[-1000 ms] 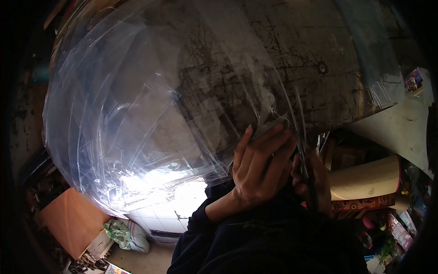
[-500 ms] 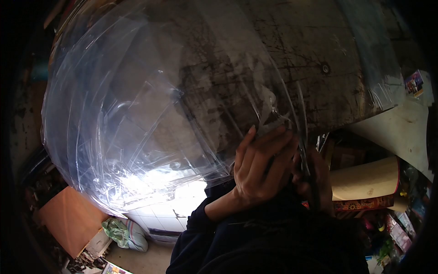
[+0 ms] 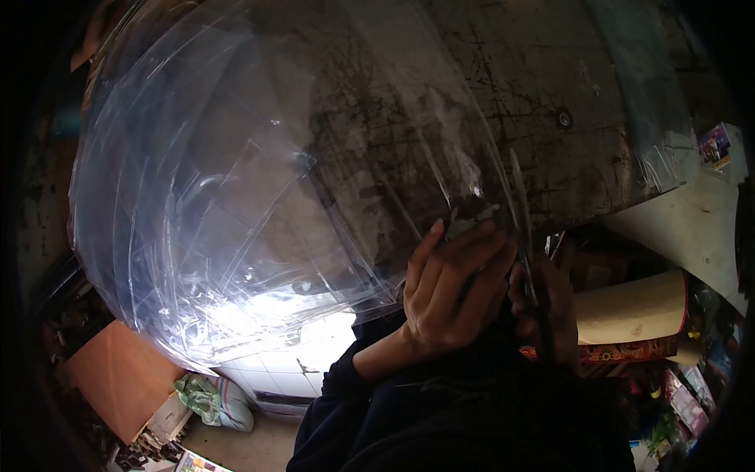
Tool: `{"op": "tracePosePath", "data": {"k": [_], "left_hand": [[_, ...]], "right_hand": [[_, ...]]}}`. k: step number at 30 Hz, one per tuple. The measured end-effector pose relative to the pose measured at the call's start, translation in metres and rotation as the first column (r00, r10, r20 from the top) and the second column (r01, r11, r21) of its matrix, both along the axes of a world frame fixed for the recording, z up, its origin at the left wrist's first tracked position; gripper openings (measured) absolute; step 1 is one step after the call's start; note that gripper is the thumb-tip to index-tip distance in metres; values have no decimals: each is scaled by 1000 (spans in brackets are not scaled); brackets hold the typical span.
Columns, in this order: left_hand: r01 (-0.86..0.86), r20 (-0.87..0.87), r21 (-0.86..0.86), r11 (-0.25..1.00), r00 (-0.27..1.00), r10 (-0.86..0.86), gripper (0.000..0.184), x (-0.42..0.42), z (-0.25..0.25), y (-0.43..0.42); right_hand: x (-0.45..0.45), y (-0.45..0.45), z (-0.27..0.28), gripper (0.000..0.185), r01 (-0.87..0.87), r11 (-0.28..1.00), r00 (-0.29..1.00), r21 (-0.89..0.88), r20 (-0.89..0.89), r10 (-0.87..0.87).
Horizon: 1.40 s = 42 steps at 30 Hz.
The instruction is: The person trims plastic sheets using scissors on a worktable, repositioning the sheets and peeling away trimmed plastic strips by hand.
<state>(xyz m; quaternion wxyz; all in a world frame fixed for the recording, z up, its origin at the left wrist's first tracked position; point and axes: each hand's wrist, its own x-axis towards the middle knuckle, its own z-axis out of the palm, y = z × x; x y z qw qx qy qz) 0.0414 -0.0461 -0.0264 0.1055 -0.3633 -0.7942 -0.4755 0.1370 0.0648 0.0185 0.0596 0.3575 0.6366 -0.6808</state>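
A large clear plastic sheet [image 3: 228, 157], creased and shiny, is spread over a dark scratched tabletop [image 3: 543, 71]. My left hand [image 3: 456, 295] is bent over the sheet near the table's front edge, its fingertips on the plastic and its thumb hidden. Just to the right, my right hand [image 3: 554, 307] is closed in shadow with curled fingers; what it grips is too dark to make out. A narrow glossy plastic strip [image 3: 521, 212] runs down between the hands and passes in front of the right hand's fingers.
Another clear sheet [image 3: 649, 102] lies at the table's right. Below it are a pale sheet [image 3: 684, 228], a cream roll [image 3: 633, 309] and assorted packets. At the lower left stand an orange-brown board [image 3: 122, 377], a striped sack [image 3: 234, 405] and a white tiled surface [image 3: 275, 377].
My right hand has shifted slightly right and down. The plastic near my left fingertips has changed shape a little, while the left hand has barely moved.
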Motion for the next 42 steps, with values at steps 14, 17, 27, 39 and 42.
{"op": "tracePosePath", "data": {"k": [14, 17, 27, 39, 42], "left_hand": [[-6, -5, 11, 1000, 1000, 6, 29, 0, 1, 0], [-10, -4, 24, 1000, 1000, 10, 27, 0, 1, 0], [0, 15, 28, 1000, 1000, 0, 30, 1, 2, -1], [10, 16, 42, 999, 1000, -11, 30, 1, 1, -1], [28, 18, 18, 999, 999, -28, 23, 0, 3, -3]], "right_hand": [[4, -2, -8, 71, -31, 999, 999, 21, -29, 31], [1, -3, -8, 71, -12, 1000, 999, 5, -46, 12], [-5, -8, -4, 74, 67, 998, 995, 23, -82, -65], [-4, -9, -7, 68, 72, 997, 992, -4, -106, -72], [-6, -3, -8, 69, -8, 998, 994, 58, -112, 14]]}}
